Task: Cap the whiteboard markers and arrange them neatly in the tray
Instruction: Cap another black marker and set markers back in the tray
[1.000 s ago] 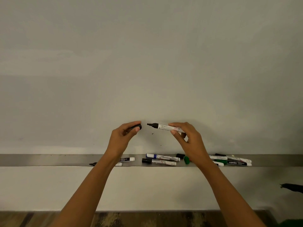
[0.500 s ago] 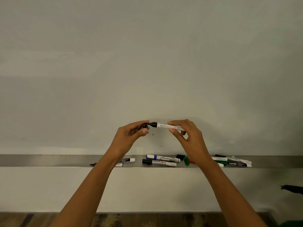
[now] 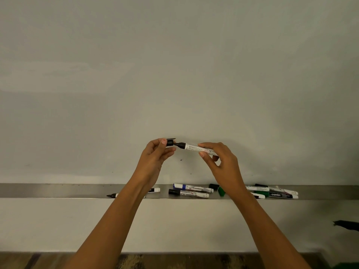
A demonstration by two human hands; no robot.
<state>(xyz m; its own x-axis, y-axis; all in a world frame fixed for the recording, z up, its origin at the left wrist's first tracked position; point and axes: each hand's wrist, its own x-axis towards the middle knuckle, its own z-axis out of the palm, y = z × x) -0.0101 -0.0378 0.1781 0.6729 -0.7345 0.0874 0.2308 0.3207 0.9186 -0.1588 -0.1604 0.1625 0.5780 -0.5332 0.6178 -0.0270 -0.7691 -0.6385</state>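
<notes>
My right hand [image 3: 219, 162] pinches a white-barrelled black marker [image 3: 196, 148], held level in front of the whiteboard with its tip pointing left. My left hand [image 3: 157, 158] holds a black cap [image 3: 169, 142] between thumb and fingers, its mouth touching the marker's tip. Below, the long metal tray [image 3: 58, 191] carries several markers: an uncapped black one [image 3: 112, 195] at the left, a blue-banded one [image 3: 192, 188], a black-capped one [image 3: 188, 193], and a cluster of green and black ones [image 3: 277, 192] on the right. A loose black cap [image 3: 213, 186] and a green cap [image 3: 221, 191] lie between them.
The whiteboard [image 3: 174, 74] fills the upper view, with small ink specks near the hands. A white wall strip runs beneath the tray, then a wooden floor [image 3: 155, 261]. A dark object [image 3: 347, 224] juts in at the right edge.
My hands have come together: the cap in the left hand moved right until it met the marker tip, and both hands rose slightly.
</notes>
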